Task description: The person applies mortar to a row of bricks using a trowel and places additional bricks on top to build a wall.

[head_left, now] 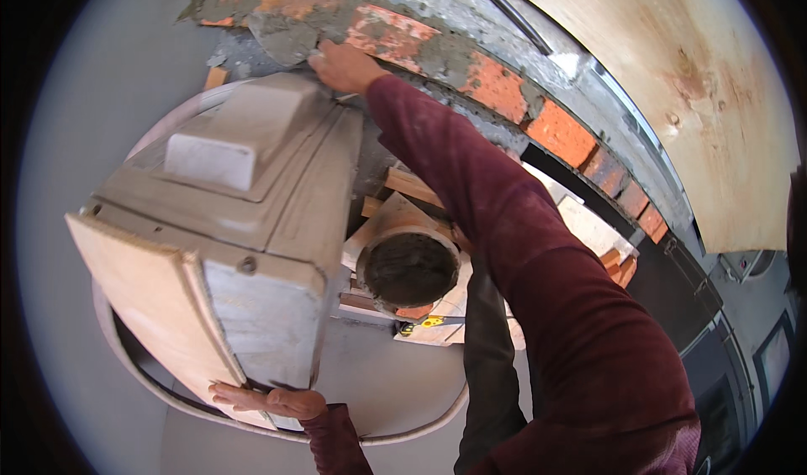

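My right hand is at the top, closed on a trowel whose mortar-grey blade is against the left part of a brick course smeared with wet mortar. My left hand lies with fingers stretched out on the lower end of a pale wooden board, which leans on the side of a dusty beige boxy unit. A round bucket of dark mortar stands between the unit and my right forearm, on a pile of wood and brick pieces.
A large plywood sheet is at the upper right, beside a metal ledge along the bricks. A yellow-handled tool lies below the bucket. A pale hose curves round the unit. My leg is under my right arm. Dark panels are at the right edge.
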